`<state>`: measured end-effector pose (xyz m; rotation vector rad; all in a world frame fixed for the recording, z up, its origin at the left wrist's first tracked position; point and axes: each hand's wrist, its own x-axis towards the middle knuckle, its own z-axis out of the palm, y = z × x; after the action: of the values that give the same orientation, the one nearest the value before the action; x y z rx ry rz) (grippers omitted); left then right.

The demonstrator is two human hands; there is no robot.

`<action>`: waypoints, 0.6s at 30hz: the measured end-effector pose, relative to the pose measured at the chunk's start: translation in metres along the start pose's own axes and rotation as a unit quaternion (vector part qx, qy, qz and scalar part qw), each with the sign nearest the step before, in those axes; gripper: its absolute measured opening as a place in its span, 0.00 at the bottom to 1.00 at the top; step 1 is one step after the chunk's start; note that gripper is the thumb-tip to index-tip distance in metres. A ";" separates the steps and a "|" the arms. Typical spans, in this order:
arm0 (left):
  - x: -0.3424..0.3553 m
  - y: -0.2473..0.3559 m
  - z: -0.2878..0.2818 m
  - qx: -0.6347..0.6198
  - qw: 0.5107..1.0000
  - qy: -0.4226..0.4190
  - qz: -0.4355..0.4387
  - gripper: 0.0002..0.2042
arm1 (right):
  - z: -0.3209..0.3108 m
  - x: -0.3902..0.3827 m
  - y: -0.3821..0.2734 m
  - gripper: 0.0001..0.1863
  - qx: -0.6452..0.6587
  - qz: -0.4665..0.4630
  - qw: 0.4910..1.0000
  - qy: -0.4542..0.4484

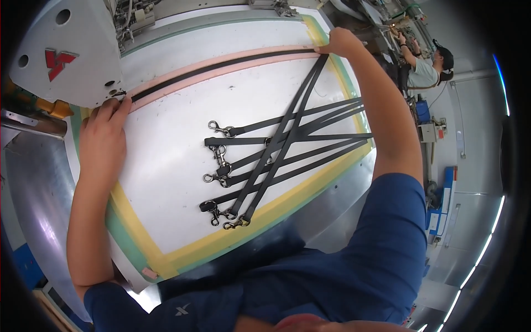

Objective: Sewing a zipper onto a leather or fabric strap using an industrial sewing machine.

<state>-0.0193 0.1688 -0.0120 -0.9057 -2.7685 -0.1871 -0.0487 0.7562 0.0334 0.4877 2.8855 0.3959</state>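
Observation:
A long black webbing strap (221,67) is stretched along a pink strip (191,84) on the white work surface. At its left end, my left hand (105,133) is closed, thumb and fingertips on the strap beside the machine head. My right hand (338,43) is closed over the strap's far right end, pinching it; the fingertips are partly hidden. Two strap lengths run down from under that hand, crossing several other black straps (298,131) on the surface. Metal snap hooks (221,129) are at the left ends of these straps.
A white machine head (72,52) stands over the surface at the upper left. Yellow tape (221,248) and green tape (130,243) border the white sheet. Metal machine parts line the far edge. A person (428,69) in a black cap works at the upper right.

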 end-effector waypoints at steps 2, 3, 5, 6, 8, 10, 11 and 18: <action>0.000 0.000 0.000 0.004 1.000 -0.004 0.005 0.25 | 0.008 0.006 0.010 0.44 -0.006 0.004 1.000 0.013; -0.001 -0.001 0.000 0.005 1.000 0.003 0.007 0.25 | 0.009 0.007 0.014 0.44 0.009 0.014 1.000 -0.009; -0.001 -0.001 -0.001 0.006 1.000 0.004 0.024 0.25 | 0.010 0.000 0.017 0.34 0.080 0.017 0.997 -0.008; 0.000 -0.001 -0.001 0.009 1.000 0.007 0.021 0.25 | 0.012 -0.006 0.015 0.34 0.087 0.006 0.996 -0.010; -0.001 -0.002 0.000 0.037 0.998 0.025 0.042 0.24 | 0.019 -0.025 0.006 0.20 0.145 0.031 0.981 0.125; -0.002 -0.003 0.002 0.038 0.998 0.032 0.039 0.24 | 0.031 -0.051 -0.004 0.12 0.211 -0.036 0.961 0.174; -0.002 -0.004 0.003 0.037 0.998 0.032 0.041 0.24 | 0.038 -0.062 -0.010 0.12 0.193 -0.054 0.963 0.183; -0.008 -0.004 0.009 -0.026 0.999 0.043 -0.005 0.24 | 0.030 -0.080 -0.036 0.15 0.174 -0.041 0.972 0.153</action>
<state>-0.0171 0.1623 -0.0229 -0.8752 -2.7012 -0.2942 0.0217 0.7025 0.0056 0.3828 3.2805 -0.0617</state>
